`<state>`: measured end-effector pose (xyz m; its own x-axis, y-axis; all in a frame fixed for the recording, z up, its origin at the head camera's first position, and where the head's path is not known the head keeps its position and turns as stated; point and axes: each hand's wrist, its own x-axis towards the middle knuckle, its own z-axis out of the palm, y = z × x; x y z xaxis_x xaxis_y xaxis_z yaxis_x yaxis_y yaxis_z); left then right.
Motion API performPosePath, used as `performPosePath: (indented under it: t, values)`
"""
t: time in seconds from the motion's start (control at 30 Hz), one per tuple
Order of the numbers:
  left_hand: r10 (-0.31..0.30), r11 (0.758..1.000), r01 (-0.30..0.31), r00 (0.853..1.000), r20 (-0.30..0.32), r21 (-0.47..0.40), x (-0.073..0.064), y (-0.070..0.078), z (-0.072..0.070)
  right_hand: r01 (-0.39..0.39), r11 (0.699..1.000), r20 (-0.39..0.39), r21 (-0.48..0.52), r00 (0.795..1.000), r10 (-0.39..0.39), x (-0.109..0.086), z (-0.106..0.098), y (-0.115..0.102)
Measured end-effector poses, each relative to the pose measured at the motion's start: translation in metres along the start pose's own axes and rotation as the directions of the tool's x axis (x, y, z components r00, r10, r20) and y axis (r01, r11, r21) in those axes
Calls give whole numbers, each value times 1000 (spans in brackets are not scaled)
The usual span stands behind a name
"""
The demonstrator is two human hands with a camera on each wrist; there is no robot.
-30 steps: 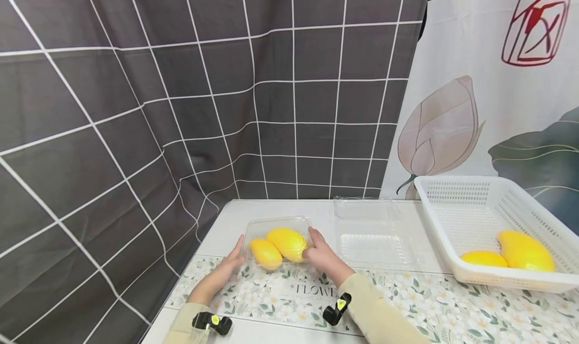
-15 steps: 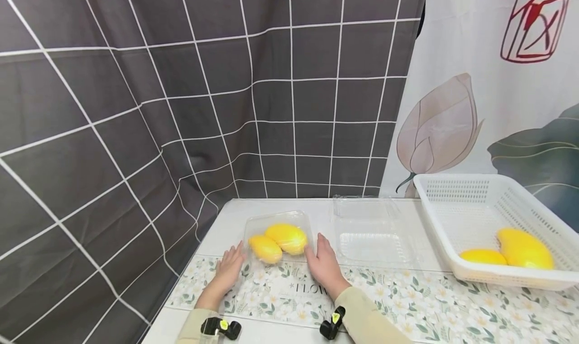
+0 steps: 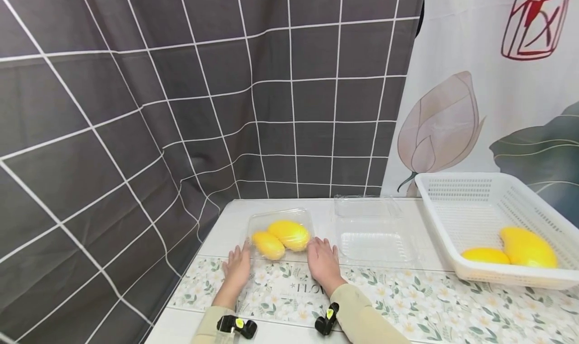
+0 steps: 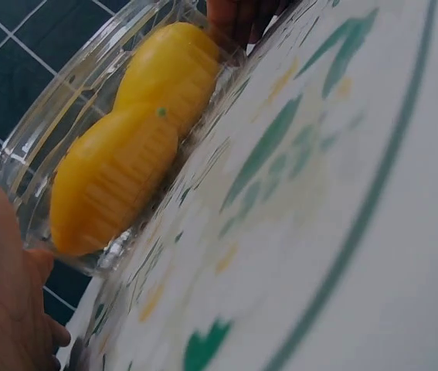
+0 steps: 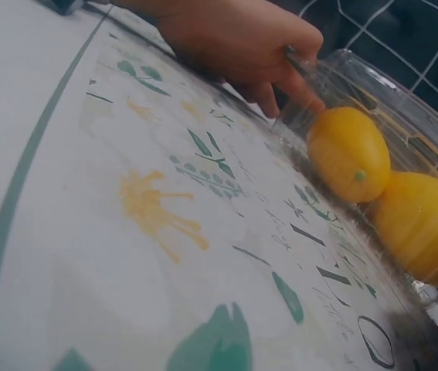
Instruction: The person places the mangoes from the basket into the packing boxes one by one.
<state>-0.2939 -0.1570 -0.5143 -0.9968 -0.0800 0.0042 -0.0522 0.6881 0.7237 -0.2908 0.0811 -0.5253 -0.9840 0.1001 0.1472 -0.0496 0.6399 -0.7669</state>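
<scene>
Two yellow mangoes lie side by side in a clear plastic box on the table. At the box's near left corner my left hand touches the plastic with its fingers extended. My right hand is at the near right corner, its fingers also fairly straight along the side. From the left wrist, the mangoes show through the clear wall. In the right wrist view my left hand has a finger against the box, while only fingertips of the right show at the edge.
To the right stands another clear plastic box, its lid raised at the back. Further right, a white perforated basket holds two more mangoes. A dark grid curtain hangs behind and left of the table.
The box with the mangoes has slid slightly away from me, toward the back of the table. Both hands have shifted to its near corners, the right one turning more palm-down.
</scene>
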Motion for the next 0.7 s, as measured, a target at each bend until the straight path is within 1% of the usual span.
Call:
performPosePath:
  t: [0.1,0.23,0.37,0.47,0.57,0.7]
  values:
    - [-18,1000,17,1000,-13,-22,0,3,5,-1,1000,-14,0,1000,1,2,3,1]
    - [-40,998,38,999,-22,-50,-1,7,8,0,1000,-41,17,999,1,3,7,1]
    - [-21,999,20,999,-38,-42,-1,8,10,-18,999,-58,39,998,21,1,7,-3]
    - [-2,999,0,999,-51,-34,2,8,12,-32,998,-64,55,997,35,3,6,-6]
    - [0,1000,-1,998,-57,-26,6,6,13,-37,997,-71,72,997,42,4,7,-8]
    - [-9,999,6,996,-84,-40,8,4,15,-34,998,-65,58,997,38,4,7,-8]
